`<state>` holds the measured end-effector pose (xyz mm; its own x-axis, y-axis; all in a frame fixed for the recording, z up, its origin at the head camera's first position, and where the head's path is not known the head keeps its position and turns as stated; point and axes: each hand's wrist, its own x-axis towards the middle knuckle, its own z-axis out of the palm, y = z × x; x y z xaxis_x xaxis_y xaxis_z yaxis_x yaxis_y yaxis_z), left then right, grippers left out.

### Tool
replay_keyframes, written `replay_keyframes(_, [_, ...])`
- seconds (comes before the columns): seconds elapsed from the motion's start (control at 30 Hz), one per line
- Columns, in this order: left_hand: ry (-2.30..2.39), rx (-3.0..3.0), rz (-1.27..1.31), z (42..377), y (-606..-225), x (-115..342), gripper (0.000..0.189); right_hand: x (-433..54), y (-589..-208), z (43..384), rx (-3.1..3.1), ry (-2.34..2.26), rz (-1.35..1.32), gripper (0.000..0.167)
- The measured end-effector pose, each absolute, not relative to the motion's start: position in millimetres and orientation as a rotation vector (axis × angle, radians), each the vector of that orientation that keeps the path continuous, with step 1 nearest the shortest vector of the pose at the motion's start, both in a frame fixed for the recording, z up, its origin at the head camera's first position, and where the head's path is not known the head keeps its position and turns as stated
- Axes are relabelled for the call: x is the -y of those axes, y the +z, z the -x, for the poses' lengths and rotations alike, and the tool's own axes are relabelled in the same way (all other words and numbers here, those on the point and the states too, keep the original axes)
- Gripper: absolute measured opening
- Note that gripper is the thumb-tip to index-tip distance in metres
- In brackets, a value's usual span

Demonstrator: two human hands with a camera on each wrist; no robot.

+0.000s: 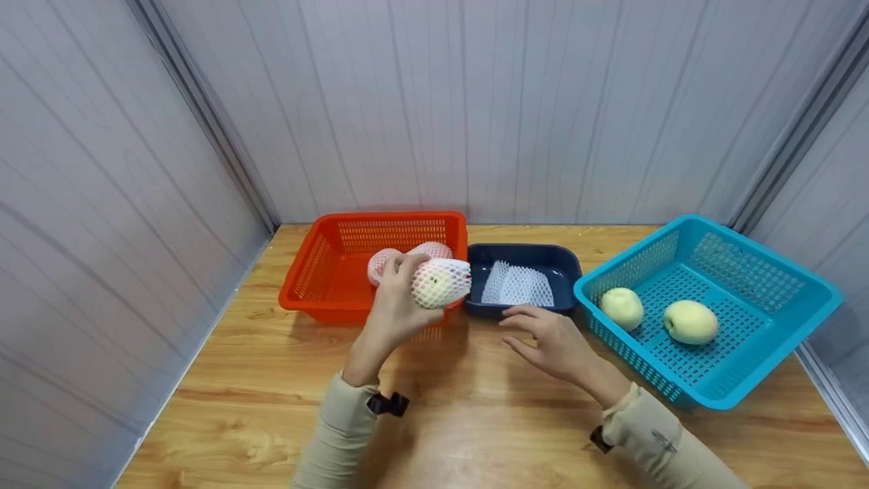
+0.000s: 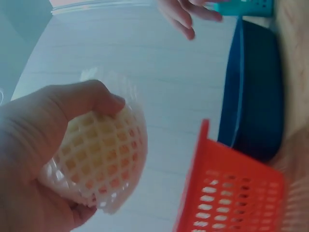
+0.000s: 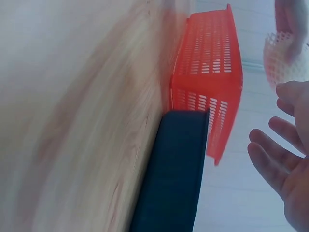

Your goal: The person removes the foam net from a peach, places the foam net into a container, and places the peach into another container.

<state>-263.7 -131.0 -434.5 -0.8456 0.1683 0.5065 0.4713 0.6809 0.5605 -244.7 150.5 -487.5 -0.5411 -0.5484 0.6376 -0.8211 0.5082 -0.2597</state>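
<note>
Orange basket [image 1: 347, 272], left of the navy tray [image 1: 519, 255], shows two netted fruits [image 1: 383, 265]. Just left of the tray, left hand [image 1: 394, 299] grips one wrapped fruit [image 1: 434, 282], long axis crosswise, net end pointing right. White nets [image 1: 526, 286] inside tray; right hand [image 1: 553, 339] before it, fingers parted. Right of tray, teal basket [image 1: 733, 333]: two bare fruits [image 1: 690, 322]. Wooden table [image 1: 237, 421], panelled walls [image 1: 434, 102].

On desk [image 1: 224, 421], left to right: left basket [image 1: 343, 275], tray [image 1: 523, 255], right basket [image 1: 740, 322]; wall [image 1: 434, 115] behind. Netted fruits [image 1: 382, 261] in left basket, foam nets [image 1: 526, 286] in tray, two fruits [image 1: 690, 322] in right basket. Held fruit [image 1: 434, 282] in left hand [image 1: 394, 302], near left basket's front-right corner.
</note>
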Motion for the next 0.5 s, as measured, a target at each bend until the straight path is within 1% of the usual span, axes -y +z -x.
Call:
replay_keyframes(0.17, [-1.010, 2.392, 0.681, 261, -442, 125, 0.083, -169, -483, 231, 2.278, 0.773, -1.080, 0.018])
replay_keyframes(0.27, [-1.023, 2.364, 0.733, 257, -448, 120, 0.085, -178, -483, 223, 2.290, 0.774, -1.071, 0.017])
replay_keyframes(0.5, [-1.061, 2.344, 0.841, 250, -459, 105, 0.082, -197, -485, 208, 2.296, 0.786, -1.020, 0.018])
